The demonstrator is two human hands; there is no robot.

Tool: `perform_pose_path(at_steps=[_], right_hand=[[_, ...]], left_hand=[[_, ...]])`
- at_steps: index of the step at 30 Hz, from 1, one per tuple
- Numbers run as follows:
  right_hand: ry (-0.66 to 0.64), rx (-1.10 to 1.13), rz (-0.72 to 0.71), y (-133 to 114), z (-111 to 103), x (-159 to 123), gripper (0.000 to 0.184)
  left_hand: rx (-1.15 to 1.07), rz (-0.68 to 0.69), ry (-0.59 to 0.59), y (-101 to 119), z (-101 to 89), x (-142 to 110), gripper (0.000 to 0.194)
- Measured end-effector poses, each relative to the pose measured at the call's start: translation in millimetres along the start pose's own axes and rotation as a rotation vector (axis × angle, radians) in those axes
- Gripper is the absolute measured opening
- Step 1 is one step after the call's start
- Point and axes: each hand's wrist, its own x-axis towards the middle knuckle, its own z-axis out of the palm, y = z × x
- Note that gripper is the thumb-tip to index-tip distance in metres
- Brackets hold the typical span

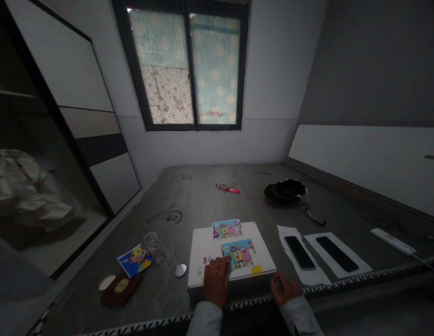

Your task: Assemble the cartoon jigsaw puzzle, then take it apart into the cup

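Note:
A white box [198,242] lies flat in front of me with two colourful cartoon pictures on it. One cartoon card [226,229] is at its far edge; the nearer cartoon picture [242,254] lies closer to me. My left hand [217,280] rests over the box's front, fingers bent, tips at the left edge of the nearer picture; what they pinch, if anything, is hidden. Small printed bits [204,260] lie beside those fingers. Off the box's front right corner is my right hand [285,290], fingers curled in, their contents unclear. A yellow patch [256,270] shows near the box's front edge.
To the left lie a blue cartoon booklet [135,260], a brown pouch [120,291], a clear cup [155,246] and a round silvery disc [181,269]. Two phones [299,252] [336,254] lie on white sheets at right. Farther back are a black cap [285,190] and a red item [229,189].

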Motion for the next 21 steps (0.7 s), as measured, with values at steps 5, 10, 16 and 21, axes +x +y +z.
perform_pose_path(at_steps=[5,10,16,21], right_hand=[[0.049,0.056,-0.229,11,10,-2,0.026],[0.026,0.137,-0.28,-1,10,5,0.022],[-0.078,0.247,0.045,-31,10,11,0.036],[-0.099,0.341,0.075,-39,10,13,0.036]], left_hand=[[-0.166,0.037,-0.133,32,10.7,-15,0.043],[-0.416,-0.051,-0.167,45,17.0,-15,0.034],[-0.649,-0.229,-0.16,46,16.1,-8,0.031],[-0.687,-0.273,-0.186,47,14.8,-10,0.031]])
